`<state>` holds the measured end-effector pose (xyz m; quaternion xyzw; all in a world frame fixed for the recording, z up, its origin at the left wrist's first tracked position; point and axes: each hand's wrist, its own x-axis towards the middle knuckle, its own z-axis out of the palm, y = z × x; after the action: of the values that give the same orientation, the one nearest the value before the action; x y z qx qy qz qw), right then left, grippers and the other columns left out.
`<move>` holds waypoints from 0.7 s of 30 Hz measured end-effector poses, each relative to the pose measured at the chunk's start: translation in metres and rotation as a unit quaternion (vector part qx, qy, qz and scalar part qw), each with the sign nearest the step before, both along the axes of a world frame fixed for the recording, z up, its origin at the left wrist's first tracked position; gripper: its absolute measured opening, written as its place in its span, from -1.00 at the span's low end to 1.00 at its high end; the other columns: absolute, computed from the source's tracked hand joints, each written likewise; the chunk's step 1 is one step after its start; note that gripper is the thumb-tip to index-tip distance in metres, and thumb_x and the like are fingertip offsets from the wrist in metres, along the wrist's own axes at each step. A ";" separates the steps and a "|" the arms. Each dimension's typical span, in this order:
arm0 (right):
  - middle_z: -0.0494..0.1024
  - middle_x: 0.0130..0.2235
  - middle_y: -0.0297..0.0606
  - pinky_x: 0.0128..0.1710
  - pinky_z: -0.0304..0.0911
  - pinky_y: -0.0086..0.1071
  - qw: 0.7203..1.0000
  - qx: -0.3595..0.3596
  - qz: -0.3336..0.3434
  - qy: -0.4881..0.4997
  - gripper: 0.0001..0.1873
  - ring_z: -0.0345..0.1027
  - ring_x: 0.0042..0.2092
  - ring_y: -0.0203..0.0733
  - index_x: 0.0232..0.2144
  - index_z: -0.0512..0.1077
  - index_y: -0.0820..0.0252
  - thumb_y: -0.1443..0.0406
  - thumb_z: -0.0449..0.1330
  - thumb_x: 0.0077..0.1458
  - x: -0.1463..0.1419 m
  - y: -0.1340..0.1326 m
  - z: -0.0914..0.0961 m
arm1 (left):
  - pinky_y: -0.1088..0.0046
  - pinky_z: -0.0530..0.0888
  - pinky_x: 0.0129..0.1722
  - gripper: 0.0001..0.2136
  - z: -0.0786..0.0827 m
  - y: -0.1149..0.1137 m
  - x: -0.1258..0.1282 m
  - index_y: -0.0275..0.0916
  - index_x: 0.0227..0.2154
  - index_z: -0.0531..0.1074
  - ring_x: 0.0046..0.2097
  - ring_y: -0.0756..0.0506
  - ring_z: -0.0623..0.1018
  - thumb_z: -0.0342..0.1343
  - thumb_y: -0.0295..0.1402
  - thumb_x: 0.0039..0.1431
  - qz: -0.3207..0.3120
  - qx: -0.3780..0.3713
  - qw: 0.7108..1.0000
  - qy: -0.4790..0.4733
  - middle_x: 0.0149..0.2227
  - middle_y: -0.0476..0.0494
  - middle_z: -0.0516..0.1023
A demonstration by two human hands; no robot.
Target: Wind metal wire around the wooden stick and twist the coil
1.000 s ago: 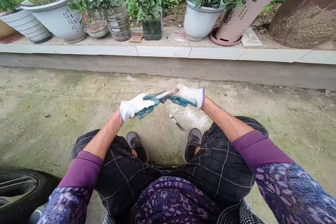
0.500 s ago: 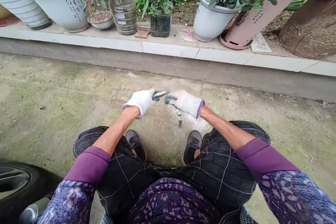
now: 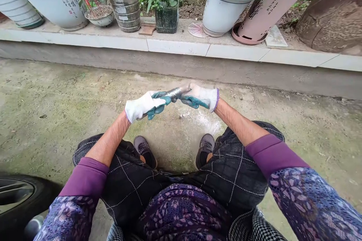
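A silvery, ridged metal rod (image 3: pixel 173 93), threaded like a thick bolt, spans the gap between my two gloved hands. My left hand (image 3: pixel 149 104), in a white knit glove with a green coated palm, is closed on its left part, thumb along the near side. My right hand (image 3: pixel 199 96), gloved alike, has its fingers closed around the right end, where a smooth greyish part shows blurred. The glove hides how that end is shaped. Below the hands, a small pale piece (image 3: pixel 182 115) lies on the concrete, too small to name.
White powder (image 3: pixel 207 120) is spread on the concrete ground (image 3: pixel 85 98). Ahead runs a low tiled ledge (image 3: pixel 178 47) carrying several potted plants, among them a white pot (image 3: pixel 223 15) and a pink pot (image 3: pixel 260 22). A vehicle wheel (image 3: pixel 25 199) stands at the lower left.
My right hand has closed on the rod's right end; before, it was just beside it. Both hands are slightly higher. A small dark cylinder seen below my right hand no longer shows there.
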<state>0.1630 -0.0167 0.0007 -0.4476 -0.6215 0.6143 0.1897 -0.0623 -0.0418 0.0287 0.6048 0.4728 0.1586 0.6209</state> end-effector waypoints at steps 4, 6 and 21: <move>0.22 -0.61 -0.42 -0.75 -0.09 -0.51 0.996 0.040 -0.069 -0.036 -0.81 -0.01 -0.64 -0.40 -0.32 0.48 0.23 0.26 0.12 0.07 -0.011 -0.009 -0.002 | 0.60 0.17 -0.76 -0.72 -0.004 0.006 0.012 -0.26 -0.22 0.42 -0.70 0.12 0.14 0.15 -0.15 0.15 0.080 0.028 0.996 -0.016 -0.64 0.12 0.20; 0.25 -0.59 -0.40 -0.70 -0.05 -0.52 0.991 0.073 -0.061 -0.089 -0.78 0.04 -0.62 -0.40 -0.31 0.51 0.23 0.33 0.08 0.07 -0.014 -0.013 0.000 | 0.61 0.17 -0.76 -0.73 -0.015 0.013 0.014 -0.25 -0.19 0.41 -0.68 0.11 0.17 0.14 -0.17 0.15 0.120 0.050 0.991 0.022 -0.61 0.11 0.24; 0.48 -0.46 -0.30 -0.43 0.07 -0.44 0.957 0.210 0.015 -0.198 -0.85 0.23 -0.40 -0.33 -0.46 0.53 0.30 0.35 0.16 -0.03 0.002 0.007 -0.008 | 0.33 0.55 -0.23 -0.71 -0.043 0.015 -0.004 -0.33 -0.05 0.47 -0.17 -0.10 0.57 0.17 -0.27 0.26 0.047 -0.037 0.993 0.105 -0.13 -0.18 0.54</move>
<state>0.1645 -0.0094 -0.0068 -0.5011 -0.7683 0.3717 0.1429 -0.0659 -0.0267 -0.0142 0.5720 0.5686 0.1056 0.5817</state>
